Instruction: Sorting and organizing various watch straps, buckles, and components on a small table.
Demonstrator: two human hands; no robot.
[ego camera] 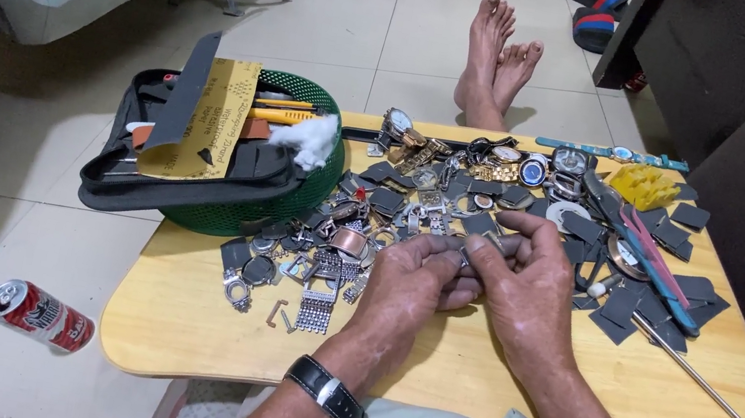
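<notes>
Metal glints between the two hands — a small silvery watch part [469, 252], seemingly a bit of bracelet link, is pinched where the fingertips meet above the middle of the pale wooden table [462, 395]. The left hand [411, 281], with a black wristwatch [326, 394] on its wrist, curls its fingers around the near end of the piece; the right hand [531, 286] closes thumb and forefinger on the far end, so both grasp the same part and neither is free. How much of the piece lies hidden inside the fingers cannot be told. Its visible length runs roughly left to right, from one hand to the other, with the right hand's fingertips slightly higher and further from the body.

Just beyond the knuckles spreads a heap of watch cases, straps and links [415, 196], mixed with dark grey squares [639, 304] that look like small pads. A mesh strap piece [316, 305] lies just left of the left hand. To the right rest a pink-and-blue hand tool [660, 267] and a thin steel rod [702, 380] — both well apart from the grip. A green basket [293, 201] holding a black pouch [196, 180] sits at the table's left edge, and a red drink can [39, 314] lies on the tiled floor
</notes>
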